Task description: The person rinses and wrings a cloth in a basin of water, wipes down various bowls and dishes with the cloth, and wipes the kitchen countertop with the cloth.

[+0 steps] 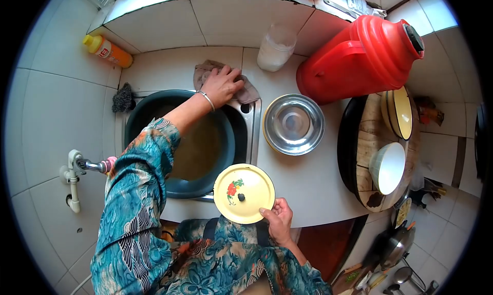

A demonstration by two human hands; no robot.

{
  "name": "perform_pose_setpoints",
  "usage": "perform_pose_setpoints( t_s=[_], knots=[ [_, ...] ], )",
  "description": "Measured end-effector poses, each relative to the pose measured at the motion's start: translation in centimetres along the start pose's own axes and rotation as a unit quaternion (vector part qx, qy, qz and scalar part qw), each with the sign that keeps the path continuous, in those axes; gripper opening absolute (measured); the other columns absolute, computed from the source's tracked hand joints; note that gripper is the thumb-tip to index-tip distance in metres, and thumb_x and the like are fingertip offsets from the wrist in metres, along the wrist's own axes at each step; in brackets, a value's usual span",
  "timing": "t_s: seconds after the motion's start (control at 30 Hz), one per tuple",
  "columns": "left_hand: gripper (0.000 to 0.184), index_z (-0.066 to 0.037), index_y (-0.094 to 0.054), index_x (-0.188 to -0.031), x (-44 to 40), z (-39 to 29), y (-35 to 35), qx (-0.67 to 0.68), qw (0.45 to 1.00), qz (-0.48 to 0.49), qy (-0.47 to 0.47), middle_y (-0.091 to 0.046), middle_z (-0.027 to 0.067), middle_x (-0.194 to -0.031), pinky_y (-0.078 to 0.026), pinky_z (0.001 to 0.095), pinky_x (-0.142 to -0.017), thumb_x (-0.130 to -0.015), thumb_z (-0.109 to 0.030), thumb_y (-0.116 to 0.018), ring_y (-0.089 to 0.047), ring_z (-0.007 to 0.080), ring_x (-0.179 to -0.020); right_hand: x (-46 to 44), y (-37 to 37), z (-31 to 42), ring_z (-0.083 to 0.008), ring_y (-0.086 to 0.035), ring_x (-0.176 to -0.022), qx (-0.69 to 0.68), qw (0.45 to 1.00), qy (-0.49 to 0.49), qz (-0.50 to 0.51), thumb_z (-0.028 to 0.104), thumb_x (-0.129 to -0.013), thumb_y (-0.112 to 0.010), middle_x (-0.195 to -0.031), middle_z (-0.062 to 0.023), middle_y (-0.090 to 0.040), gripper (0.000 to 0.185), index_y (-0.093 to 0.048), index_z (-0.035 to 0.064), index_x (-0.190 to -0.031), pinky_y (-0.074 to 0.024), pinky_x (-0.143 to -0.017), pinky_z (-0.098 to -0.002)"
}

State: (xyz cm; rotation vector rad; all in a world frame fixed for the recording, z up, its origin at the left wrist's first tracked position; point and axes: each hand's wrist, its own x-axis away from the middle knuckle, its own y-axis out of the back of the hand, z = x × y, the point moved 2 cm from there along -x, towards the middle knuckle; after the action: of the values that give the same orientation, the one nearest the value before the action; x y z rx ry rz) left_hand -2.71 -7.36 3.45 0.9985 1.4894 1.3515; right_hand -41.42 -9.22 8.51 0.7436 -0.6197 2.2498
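Observation:
My left hand [222, 85] reaches over the sink to its back edge. Its fingers are bent onto a crumpled brown cloth [250, 93], gripping it against the counter. Near the front edge of the counter, my right hand [280, 220] pinches the rim of a yellow enamel lid [254, 195]. The lid has a red flower design and a small dark knob, and its top faces me. Below my left forearm, a dark green basin [230, 153] of cloudy water sits in the metal sink [251, 135]. A shiny metal bowl [294, 124] stands right of the sink.
A red thermos [354, 63] and a jar of white contents [276, 51] stand behind the bowl. To the right, a wooden board [371, 123] carries a white bowl [389, 167] and yellow bowls [402, 112]. A faucet [92, 165], scouring pad [123, 97] and orange bottle [110, 51] are at left.

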Motion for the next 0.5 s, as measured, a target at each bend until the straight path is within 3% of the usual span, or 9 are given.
perform_pose_setpoints(
  t_s=[0.23,0.37,0.47,0.5],
  knots=[
    [0.013,-0.013,-0.062,-0.09,0.4,1.6,1.1,-0.034,0.996,0.081,0.029,-0.053,0.0079,-0.103,-0.045,0.0433,-0.077,-0.078,-0.015,-0.056,-0.052,0.0294,-0.1,-0.3,-0.2,-0.4,-0.0074,-0.057,-0.075,0.001,1.0,0.021,0.011,-0.002,-0.077,-0.066,-0.085,-0.0046,-0.061,0.022,-0.05,0.0008,-0.092,-0.0471,-0.07,-0.0205],
    [0.012,-0.01,-0.064,-0.086,0.2,2.7,6.1,0.045,0.98,-0.121,0.151,-0.055,0.0108,-0.096,-0.048,0.041,-0.075,-0.075,-0.01,-0.06,-0.055,0.0312,-0.095,-0.3,0.0,-0.9,-0.01,-0.06,-0.078,-0.009,1.0,0.018,0.014,-0.004,-0.076,-0.066,-0.088,-0.0068,-0.062,0.024,-0.052,0.0,-0.094,-0.0493,-0.075,-0.0227],
    [0.013,-0.008,-0.061,-0.086,0.2,4.4,9.5,0.128,0.924,-0.291,0.213,-0.053,0.012,-0.095,-0.047,0.0413,-0.078,-0.074,-0.004,-0.059,-0.053,0.0326,-0.093,-0.2,-0.2,-0.7,-0.008,-0.058,-0.076,-0.01,0.999,0.026,0.017,-0.004,-0.078,-0.066,-0.086,-0.0053,-0.061,0.022,-0.051,0.0005,-0.092,-0.0482,-0.071,-0.0214],
    [0.015,-0.007,-0.06,-0.086,0.7,4.7,10.3,0.142,0.914,-0.327,0.194,-0.053,0.0123,-0.094,-0.046,0.0413,-0.079,-0.073,-0.002,-0.059,-0.053,0.0331,-0.092,-0.2,-0.3,-0.6,-0.007,-0.057,-0.075,-0.007,0.999,0.03,0.017,-0.003,-0.078,-0.066,-0.086,-0.0046,-0.061,0.021,-0.05,0.0007,-0.092,-0.0476,-0.069,-0.0208]
  ],
)
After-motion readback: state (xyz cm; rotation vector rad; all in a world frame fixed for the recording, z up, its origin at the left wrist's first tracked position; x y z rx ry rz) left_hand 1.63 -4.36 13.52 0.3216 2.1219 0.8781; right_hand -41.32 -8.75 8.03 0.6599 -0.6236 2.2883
